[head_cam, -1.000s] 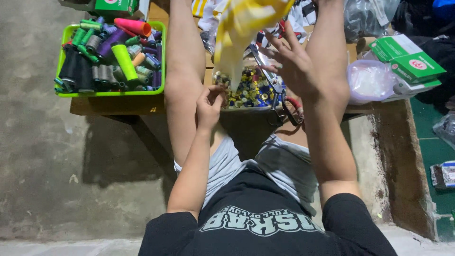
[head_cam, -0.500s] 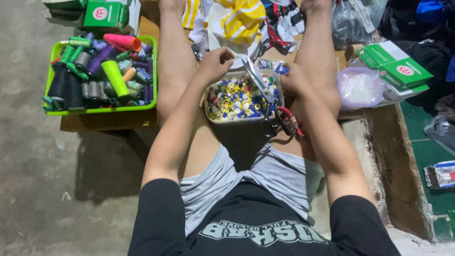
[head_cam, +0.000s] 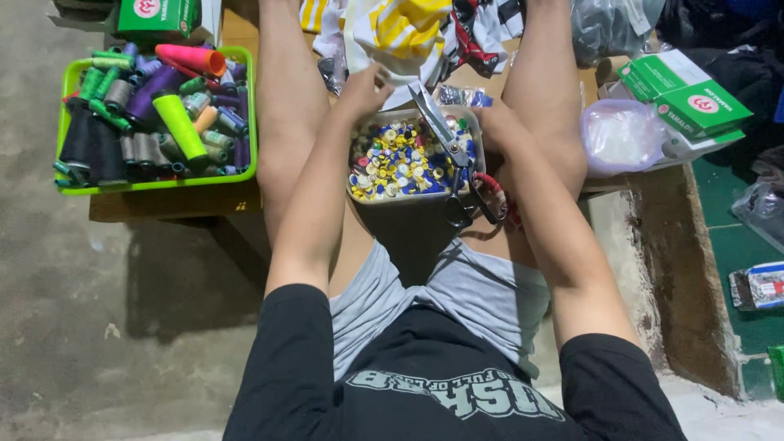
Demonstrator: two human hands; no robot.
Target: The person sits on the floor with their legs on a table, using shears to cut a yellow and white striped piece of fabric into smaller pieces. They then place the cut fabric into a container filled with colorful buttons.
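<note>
We hold our left hand at the far rim of the clear tub of buttons, fingers bent toward the yellow-and-white striped fabric lying just beyond it. Whether those fingers pinch the cloth or a button, we cannot tell. Our right hand rests curled against the tub's right edge; its grip is also unclear, and no button shows in it.

The tub sits between our knees on the wooden board, filled with mixed yellow, blue, white and green buttons. A pair of scissors lies across its right side, blades closed, handles toward us, untouched.

Judged from this layout, the work is at an early selection stage: no button is visibly attached to the fabric. The green tray of thread spools stands well apart to the left, unused.
</note>
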